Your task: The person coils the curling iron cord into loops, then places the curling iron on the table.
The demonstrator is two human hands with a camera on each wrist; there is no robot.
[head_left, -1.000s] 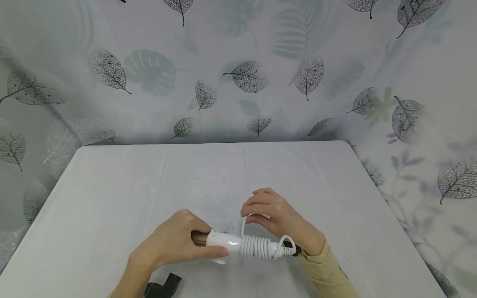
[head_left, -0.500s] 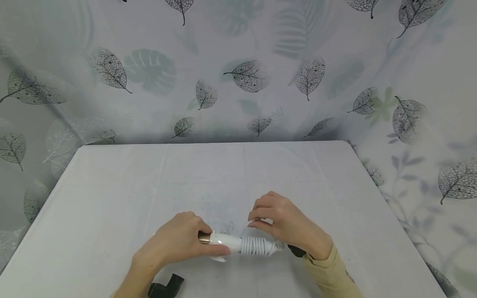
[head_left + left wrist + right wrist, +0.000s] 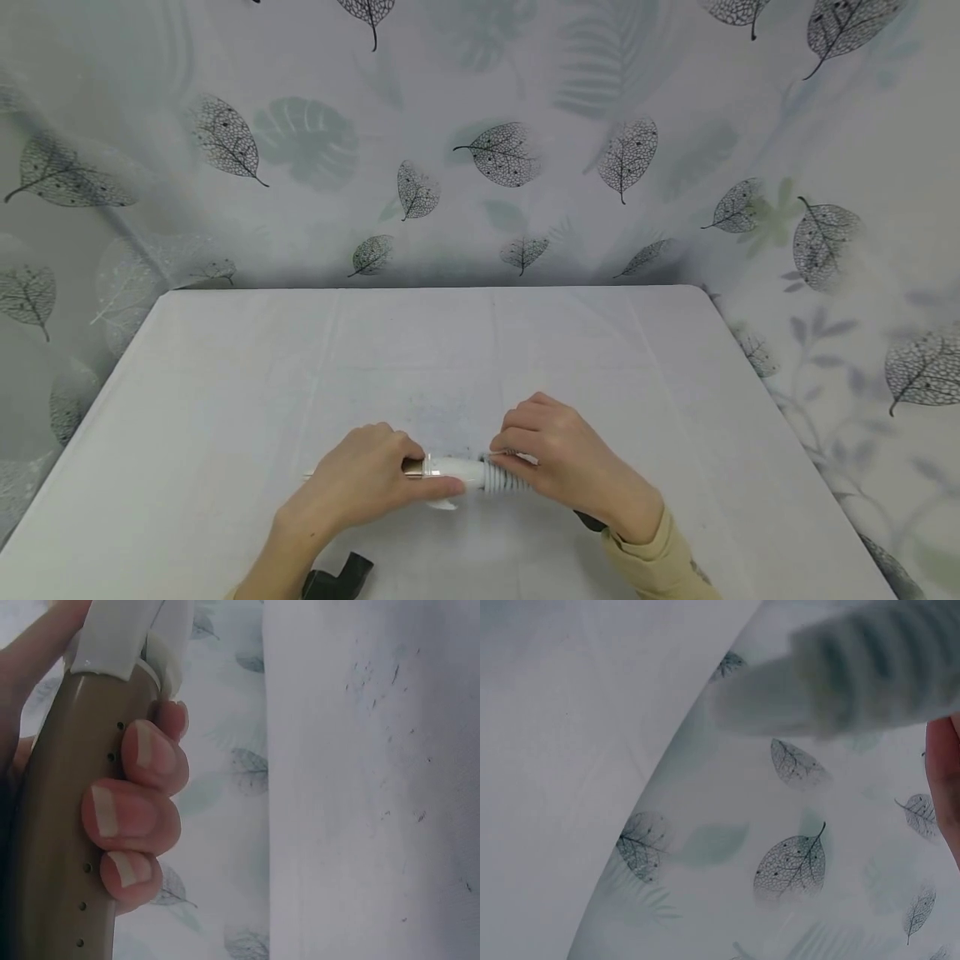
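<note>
A hair styling iron with a white handle [image 3: 457,469] and a brown-gold body [image 3: 56,802] lies crosswise between the hands. Small holes run along the body in the left wrist view. My left hand [image 3: 367,475] grips the body, fingertips curled round its side, with the thumb along the white part. White cord [image 3: 501,478] is wound in tight coils round the handle's right part. My right hand [image 3: 558,458] pinches the cord at the coils' left end and hides the rest of them. The right wrist view shows blurred coils [image 3: 877,667] and a pale tapered end [image 3: 757,701].
A white-covered table [image 3: 405,342] lies below, with faint dark specks near its middle. A leaf-patterned curtain [image 3: 465,150] hangs behind and at both sides. A black angular piece [image 3: 337,577] shows beside the left forearm, and another black piece [image 3: 589,521] below the right wrist.
The right hand has come down from above the coils and lies over them, drawing the cord's free length in close to the handle. The left hand has kept its grip, shifting slightly right.
</note>
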